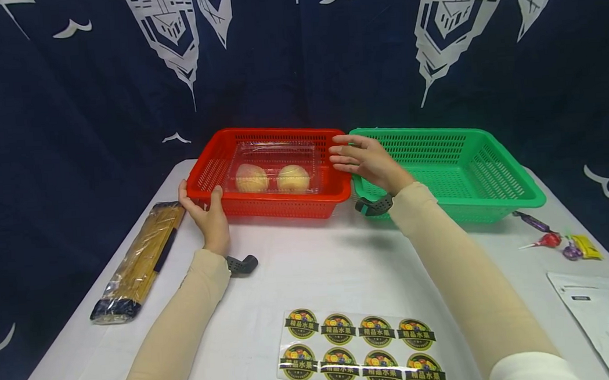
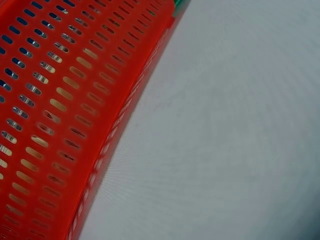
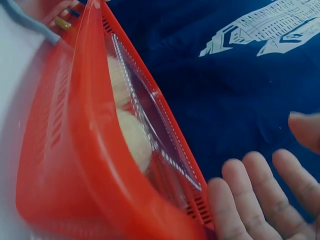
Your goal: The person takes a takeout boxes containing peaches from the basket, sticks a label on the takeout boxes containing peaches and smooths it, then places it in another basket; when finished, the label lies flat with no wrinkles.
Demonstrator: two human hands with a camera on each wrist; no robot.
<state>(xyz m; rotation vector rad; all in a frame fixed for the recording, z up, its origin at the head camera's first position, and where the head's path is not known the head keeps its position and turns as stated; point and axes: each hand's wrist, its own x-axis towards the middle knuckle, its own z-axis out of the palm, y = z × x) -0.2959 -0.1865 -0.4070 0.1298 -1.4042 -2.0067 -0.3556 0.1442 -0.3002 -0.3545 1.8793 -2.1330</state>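
A red plastic basket (image 1: pixel 279 206) holds a clear lidded box (image 1: pixel 276 152) with two peaches (image 1: pixel 293 179) in it. My left hand (image 1: pixel 208 219) is at the basket's front left corner, thumb by the front rim and fingers along the left side. The left wrist view shows the basket's slotted wall (image 2: pixel 75 100) but no hand. My right hand (image 1: pixel 368 158) is at the basket's right end, fingers extended and apart, partly over the green basket (image 1: pixel 440 176). In the right wrist view its fingers (image 3: pixel 265 185) are beside the red rim, holding nothing.
A plastic-wrapped bundle of sticks (image 1: pixel 143 252) lies at the left. Round fruit stickers (image 1: pixel 339 330) on a clear sheet lie in front. At the right are a red lollipop (image 1: pixel 548 240), other wrapped candies (image 1: pixel 585 247) and a white printed bag (image 1: pixel 605 317). A dark curtain (image 1: pixel 297 68) hangs behind.
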